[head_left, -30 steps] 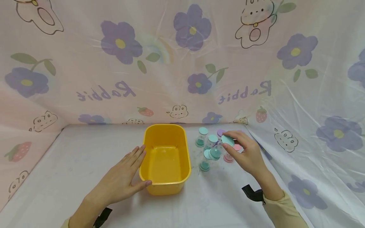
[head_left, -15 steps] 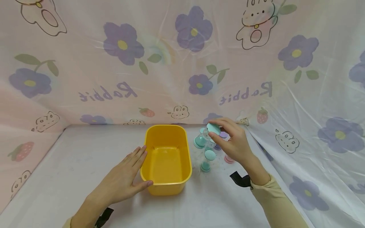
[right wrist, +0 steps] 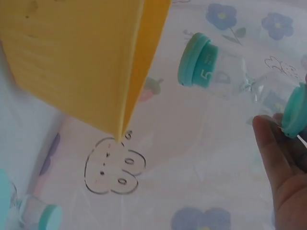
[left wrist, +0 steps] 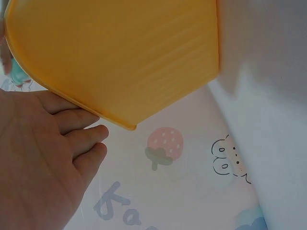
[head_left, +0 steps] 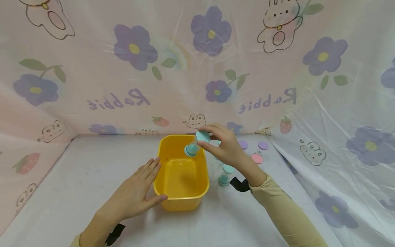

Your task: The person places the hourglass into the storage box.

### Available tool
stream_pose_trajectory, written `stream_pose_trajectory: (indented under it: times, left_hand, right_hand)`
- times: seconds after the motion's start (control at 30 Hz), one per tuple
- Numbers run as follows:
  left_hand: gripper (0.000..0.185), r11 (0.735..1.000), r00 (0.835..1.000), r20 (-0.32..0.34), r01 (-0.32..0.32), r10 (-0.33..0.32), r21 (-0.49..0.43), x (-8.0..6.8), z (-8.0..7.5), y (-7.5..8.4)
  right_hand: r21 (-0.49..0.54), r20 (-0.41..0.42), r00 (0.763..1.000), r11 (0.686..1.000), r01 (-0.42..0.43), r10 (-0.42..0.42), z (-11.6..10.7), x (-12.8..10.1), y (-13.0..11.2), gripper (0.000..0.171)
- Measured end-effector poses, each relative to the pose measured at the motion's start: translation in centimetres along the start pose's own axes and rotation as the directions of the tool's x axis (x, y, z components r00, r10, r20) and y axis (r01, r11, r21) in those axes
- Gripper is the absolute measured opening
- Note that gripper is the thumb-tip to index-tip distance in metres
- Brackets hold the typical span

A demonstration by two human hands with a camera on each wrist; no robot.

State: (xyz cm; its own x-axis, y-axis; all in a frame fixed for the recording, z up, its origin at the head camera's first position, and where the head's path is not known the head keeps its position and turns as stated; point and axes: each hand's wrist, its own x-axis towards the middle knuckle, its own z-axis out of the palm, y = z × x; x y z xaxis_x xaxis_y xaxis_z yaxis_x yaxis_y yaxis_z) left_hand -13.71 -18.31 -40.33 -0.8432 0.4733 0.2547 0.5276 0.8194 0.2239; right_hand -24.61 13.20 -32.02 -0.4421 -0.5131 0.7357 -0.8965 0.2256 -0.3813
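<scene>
A yellow plastic tub [head_left: 181, 197] stands in the middle of the white table. My left hand [head_left: 147, 182] lies flat against its left wall, fingers straight and thumb on the near corner; the left wrist view shows the fingers [left wrist: 79, 132] beside the tub [left wrist: 120, 52]. My right hand [head_left: 204, 138] pinches a teal-capped sand timer [head_left: 195, 144], tilted, over the tub's far right rim. In the right wrist view the timer [right wrist: 225, 79] hangs beside the tub's edge [right wrist: 139, 72], its clear glass between two teal caps.
More timers stand on the table right of the tub: a teal one [head_left: 226, 173], a pink one [head_left: 256, 158] and two purple ones [head_left: 242, 144] [head_left: 263, 145]. A flowered plastic sheet [head_left: 197, 68] walls in the back and both sides.
My right hand has lifted the teal timer out of the cluster and carried it left, from above the other timers to over the tub's rim. The left hand has stayed put.
</scene>
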Motion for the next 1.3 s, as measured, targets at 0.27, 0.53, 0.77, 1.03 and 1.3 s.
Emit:
stream_pose_trajectory:
  times: [0.27,0.53,0.77,1.03,1.3]
  left_hand:
    - [0.098,1.0,1.0,0.0,-0.01,0.01,0.002,0.4,0.2,-0.2]
    - [0.098,1.0,1.0,-0.001,-0.014,0.014,-0.001,0.4,0.2,-0.2]
    - [0.098,1.0,1.0,0.001,-0.013,0.013,0.0,0.4,0.0,-0.2]
    - [0.097,1.0,1.0,0.006,-0.013,0.013,-0.009,0.3,0.0,-0.1]
    - [0.099,1.0,1.0,0.008,-0.004,0.004,-0.007,0.1,0.0,-0.1]
  right_hand:
    - [0.007,0.133,0.988,0.997,-0.077,0.075,2.9,0.8,1.6,0.039]
    - [0.001,0.269,0.948,0.984,-0.179,0.172,5.1,1.3,3.5,0.04]
    - [-0.061,0.331,0.924,0.981,-0.184,0.194,6.4,1.9,4.6,0.039]
    - [-0.105,0.414,0.882,0.974,-0.199,0.225,7.9,2.7,5.5,0.04]
    - [-0.138,0.502,0.821,0.963,-0.234,0.271,9.4,3.4,6.8,0.039]
